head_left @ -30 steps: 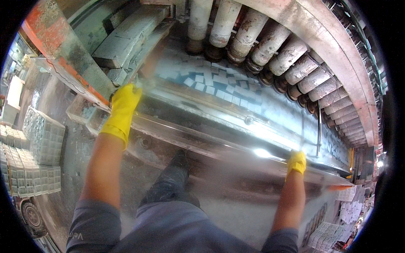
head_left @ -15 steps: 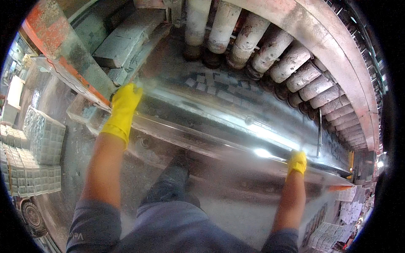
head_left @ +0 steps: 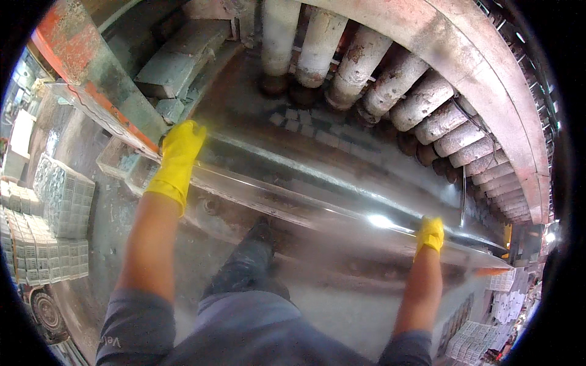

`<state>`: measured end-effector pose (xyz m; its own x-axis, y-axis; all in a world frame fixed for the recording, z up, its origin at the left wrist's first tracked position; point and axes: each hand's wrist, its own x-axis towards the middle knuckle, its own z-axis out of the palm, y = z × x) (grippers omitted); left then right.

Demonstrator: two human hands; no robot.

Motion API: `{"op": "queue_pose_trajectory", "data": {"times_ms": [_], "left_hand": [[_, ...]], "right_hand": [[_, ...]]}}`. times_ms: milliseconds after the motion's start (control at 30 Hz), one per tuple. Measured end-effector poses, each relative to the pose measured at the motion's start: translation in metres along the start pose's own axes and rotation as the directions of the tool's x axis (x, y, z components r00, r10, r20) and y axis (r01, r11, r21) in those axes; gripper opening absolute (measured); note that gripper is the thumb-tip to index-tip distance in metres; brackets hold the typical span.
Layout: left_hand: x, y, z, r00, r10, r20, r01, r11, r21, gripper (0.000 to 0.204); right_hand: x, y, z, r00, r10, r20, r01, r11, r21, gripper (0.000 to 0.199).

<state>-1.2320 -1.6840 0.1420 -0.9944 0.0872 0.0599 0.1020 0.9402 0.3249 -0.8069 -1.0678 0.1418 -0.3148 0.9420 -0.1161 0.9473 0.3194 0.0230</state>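
Note:
My left hand (head_left: 181,152), in a yellow rubber glove, is closed over the near end of a long straight rail (head_left: 287,197) on the machine's front edge. Farther along to the right, my right hand (head_left: 431,234), gloved alike, curls round the same rail. The fingertips of both are partly hidden. Just beyond the rail lies a dark wet bed with small pale tiles (head_left: 314,131) in rows. Over the bed hang several thick, stained cylinders (head_left: 359,61). Haze blurs the rail near my right hand.
A worn orange-edged beam (head_left: 91,73) rises at the left beside a grey block (head_left: 177,61). Stacked white plastic crates (head_left: 46,244) stand on the floor at left, more crates (head_left: 470,343) at lower right. A curved pale frame (head_left: 488,79) spans the cylinders.
The bright glare beyond the rail has shrunk to a thin pale line. The cylinders over the bed have shifted slightly, and the tiles look dimmer. Both hands stay in place.

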Motion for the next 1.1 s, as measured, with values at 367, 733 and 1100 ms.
{"op": "queue_pose_trajectory", "data": {"times_ms": [367,733,1100], "left_hand": [[0.016,0.013,0.002,1.000,-0.003,-0.001,0.003,1.000,-0.015,0.047],[0.042,0.030,0.018,0.995,0.032,-0.097,-0.032,0.999,-0.001,0.041],[0.073,0.059,0.006,0.999,-0.032,0.020,0.031,0.999,0.044,0.051]], "right_hand": [[0.046,0.013,0.022,0.988,-0.152,0.038,0.156,0.975,-0.160,0.053],[0.081,0.016,0.015,0.967,-0.243,0.081,0.256,0.925,-0.281,0.044],[0.109,-0.038,0.007,0.956,-0.288,0.053,0.288,0.892,-0.348,0.031]]}}
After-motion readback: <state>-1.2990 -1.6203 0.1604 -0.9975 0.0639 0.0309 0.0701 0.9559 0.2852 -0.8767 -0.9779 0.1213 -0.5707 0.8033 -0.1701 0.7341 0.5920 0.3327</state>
